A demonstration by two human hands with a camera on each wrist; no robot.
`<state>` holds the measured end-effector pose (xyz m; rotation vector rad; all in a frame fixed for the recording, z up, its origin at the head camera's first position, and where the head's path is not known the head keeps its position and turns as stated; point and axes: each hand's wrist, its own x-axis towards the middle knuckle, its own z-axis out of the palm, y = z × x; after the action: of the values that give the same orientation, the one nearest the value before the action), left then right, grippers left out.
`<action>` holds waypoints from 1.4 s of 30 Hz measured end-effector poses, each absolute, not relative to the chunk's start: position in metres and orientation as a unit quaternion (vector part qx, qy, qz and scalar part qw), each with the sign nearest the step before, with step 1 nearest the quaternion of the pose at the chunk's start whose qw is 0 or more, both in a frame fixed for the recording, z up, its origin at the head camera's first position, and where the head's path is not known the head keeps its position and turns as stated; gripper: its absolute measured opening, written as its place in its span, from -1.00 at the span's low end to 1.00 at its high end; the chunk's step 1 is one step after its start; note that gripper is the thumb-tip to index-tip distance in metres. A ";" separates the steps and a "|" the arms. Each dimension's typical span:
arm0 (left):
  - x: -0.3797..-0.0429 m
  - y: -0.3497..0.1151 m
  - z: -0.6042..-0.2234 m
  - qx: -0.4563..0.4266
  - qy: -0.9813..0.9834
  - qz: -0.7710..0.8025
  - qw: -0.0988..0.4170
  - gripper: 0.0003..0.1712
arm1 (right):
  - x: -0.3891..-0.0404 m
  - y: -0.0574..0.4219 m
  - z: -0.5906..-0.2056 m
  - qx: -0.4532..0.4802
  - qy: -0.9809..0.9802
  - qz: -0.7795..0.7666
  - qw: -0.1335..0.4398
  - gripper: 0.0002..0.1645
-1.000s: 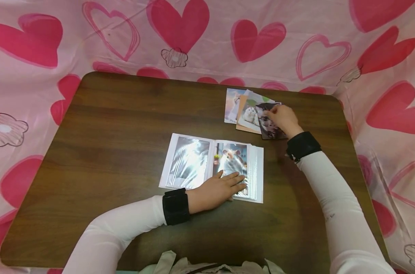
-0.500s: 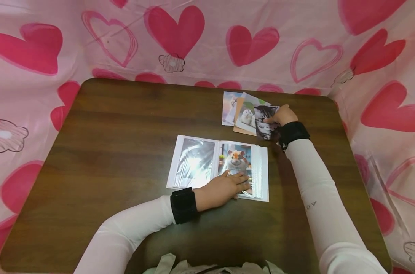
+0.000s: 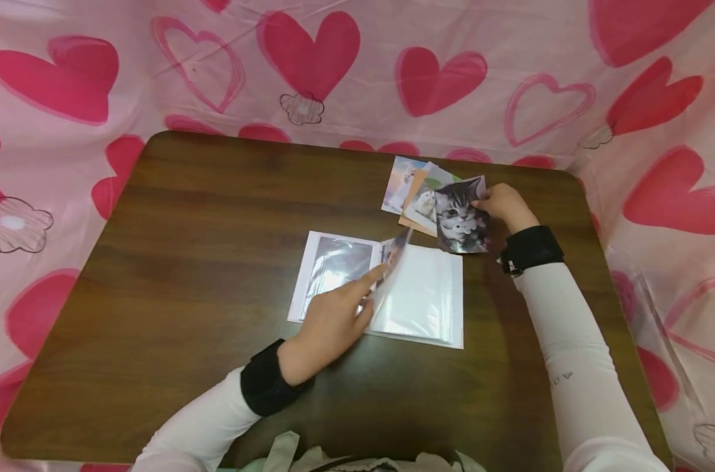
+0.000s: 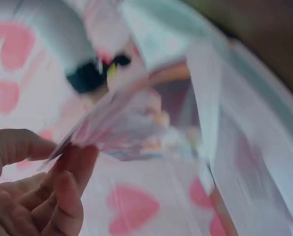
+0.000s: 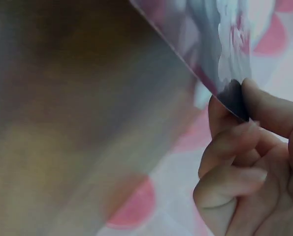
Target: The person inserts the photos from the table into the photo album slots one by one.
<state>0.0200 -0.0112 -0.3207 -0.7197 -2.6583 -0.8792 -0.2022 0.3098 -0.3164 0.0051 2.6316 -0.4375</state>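
A photo album with clear sleeves lies open in front of me. My left hand pinches the edge of one album page, which stands raised at the spine with a blank white sleeve on the right side below it. In the left wrist view the thumb and fingers clasp that page's edge, blurred by motion. My right hand pinches the upper right edge of a kitten photo, tilted up. The right wrist view has the photo's corner between thumb and fingers.
Several loose animal photos lie fanned at the back right, among them a white hamster photo and a pastel one. The brown table has heart-printed cloth hanging behind and beside it.
My left hand, flat on the hamster page before, now lifts that page and turns it leftward. My right hand has picked up the kitten photo from the fanned pile.
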 end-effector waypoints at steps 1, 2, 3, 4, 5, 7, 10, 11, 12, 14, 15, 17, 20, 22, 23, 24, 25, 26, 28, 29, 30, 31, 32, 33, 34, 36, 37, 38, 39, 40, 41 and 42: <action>0.021 -0.020 -0.319 -0.222 -0.918 -0.309 0.110 -0.38 | -0.201 0.310 -0.311 0.000 0.959 -0.172 0.224 -0.34; 0.023 -0.028 -0.318 -0.200 -0.924 -0.312 0.091 -0.38 | -0.200 0.309 -0.306 -0.002 0.960 -0.187 0.209 -0.36; 0.024 -0.036 -0.318 -0.179 -0.930 -0.313 0.069 -0.37 | -0.199 0.308 -0.301 -0.006 0.962 -0.198 0.190 -0.41; 0.025 -0.043 -0.318 -0.161 -0.936 -0.311 0.045 -0.37 | -0.199 0.306 -0.296 -0.011 0.963 -0.207 0.170 -0.46; 0.026 -0.050 -0.319 -0.148 -0.940 -0.308 0.023 -0.37 | -0.198 0.302 -0.291 -0.018 0.964 -0.216 0.151 -0.50; 0.025 -0.060 -0.323 -0.128 -0.947 -0.295 -0.019 -0.38 | -0.198 0.294 -0.285 -0.028 0.960 -0.250 0.126 -0.55; 0.022 -0.070 -0.331 -0.122 -0.958 -0.253 -0.049 -0.40 | -0.197 0.279 -0.284 -0.030 0.937 -0.328 0.113 -0.58; 0.021 -0.072 -0.333 -0.126 -0.962 -0.235 -0.049 -0.39 | -0.197 0.274 -0.285 -0.023 0.925 -0.360 0.116 -0.59; 0.019 -0.073 -0.335 -0.132 -0.966 -0.219 -0.049 -0.38 | -0.196 0.269 -0.287 -0.015 0.913 -0.389 0.121 -0.60; 0.015 -0.073 -0.340 -0.150 -0.970 -0.189 -0.035 -0.35 | -0.194 0.260 -0.292 -0.003 0.884 -0.448 0.133 -0.62; 0.012 -0.071 -0.342 -0.166 -0.970 -0.176 -0.028 -0.33 | -0.194 0.256 -0.295 0.004 0.870 -0.473 0.139 -0.62; 0.006 -0.067 -0.346 -0.212 -0.964 -0.159 -0.022 -0.30 | -0.191 0.247 -0.301 0.011 0.840 -0.520 0.151 -0.68; -0.005 -0.054 -0.353 -0.308 -0.939 -0.147 -0.046 -0.25 | -0.188 0.241 -0.309 0.014 0.810 -0.562 0.169 -0.73; -0.011 -0.044 -0.358 -0.361 -0.919 -0.138 -0.081 -0.21 | -0.185 0.239 -0.314 0.015 0.801 -0.571 0.179 -0.70; -0.012 -0.038 -0.360 -0.379 -0.910 -0.132 -0.100 -0.20 | -0.184 0.238 -0.317 0.016 0.800 -0.572 0.182 -0.68; -0.013 -0.034 -0.362 -0.392 -0.904 -0.124 -0.115 -0.20 | -0.183 0.238 -0.319 0.016 0.800 -0.570 0.185 -0.67; -0.013 -0.029 -0.364 -0.399 -0.901 -0.113 -0.127 -0.20 | -0.182 0.237 -0.321 0.019 0.798 -0.571 0.190 -0.64; -0.013 -0.026 -0.365 -0.404 -0.899 -0.103 -0.136 -0.21 | -0.181 0.237 -0.322 0.019 0.798 -0.570 0.195 -0.62; -0.010 -0.021 -0.367 -0.404 -0.898 -0.091 -0.150 -0.22 | -0.179 0.237 -0.326 0.026 0.797 -0.568 0.201 -0.60; -0.008 -0.020 -0.367 -0.402 -0.899 -0.086 -0.153 -0.22 | -0.177 0.237 -0.327 0.028 0.798 -0.567 0.204 -0.60; -0.007 -0.018 -0.368 -0.400 -0.899 -0.084 -0.156 -0.23 | -0.176 0.237 -0.329 0.032 0.796 -0.568 0.207 -0.59; -0.006 -0.017 -0.368 -0.398 -0.899 -0.084 -0.159 -0.23 | -0.175 0.237 -0.330 0.035 0.794 -0.570 0.209 -0.59; -0.005 -0.015 -0.368 -0.396 -0.900 -0.085 -0.163 -0.23 | -0.174 0.237 -0.331 0.035 0.792 -0.572 0.210 -0.61; -0.004 -0.012 -0.368 -0.395 -0.899 -0.087 -0.165 -0.23 | -0.174 0.238 -0.332 0.036 0.790 -0.576 0.208 -0.63; -0.004 -0.009 -0.369 -0.394 -0.900 -0.087 -0.166 -0.23 | -0.173 0.238 -0.332 0.037 0.788 -0.578 0.207 -0.64; -0.005 -0.002 -0.369 -0.394 -0.899 -0.086 -0.168 -0.23 | -0.173 0.239 -0.333 0.035 0.786 -0.584 0.202 -0.67; -0.006 0.002 -0.370 -0.394 -0.899 -0.084 -0.170 -0.22 | -0.173 0.239 -0.333 0.033 0.787 -0.583 0.200 -0.67; -0.007 0.007 -0.370 -0.394 -0.899 -0.081 -0.172 -0.22 | -0.174 0.239 -0.333 0.028 0.788 -0.581 0.199 -0.69; -0.007 0.011 -0.369 -0.393 -0.900 -0.079 -0.174 -0.21 | -0.174 0.239 -0.333 0.025 0.790 -0.580 0.199 -0.69; -0.008 0.015 -0.369 -0.392 -0.900 -0.076 -0.177 -0.21 | -0.175 0.239 -0.333 0.025 0.790 -0.579 0.199 -0.69; -0.008 0.018 -0.368 -0.391 -0.900 -0.075 -0.180 -0.20 | -0.175 0.239 -0.334 0.025 0.792 -0.577 0.199 -0.71; -0.009 0.021 -0.367 -0.390 -0.899 -0.073 -0.182 -0.20 | -0.176 0.238 -0.334 0.026 0.793 -0.576 0.200 -0.73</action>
<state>-0.0090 0.0213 -0.3674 -1.3932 -3.2096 -0.2592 -0.1759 0.2383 -0.3344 0.0733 2.2161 -1.6092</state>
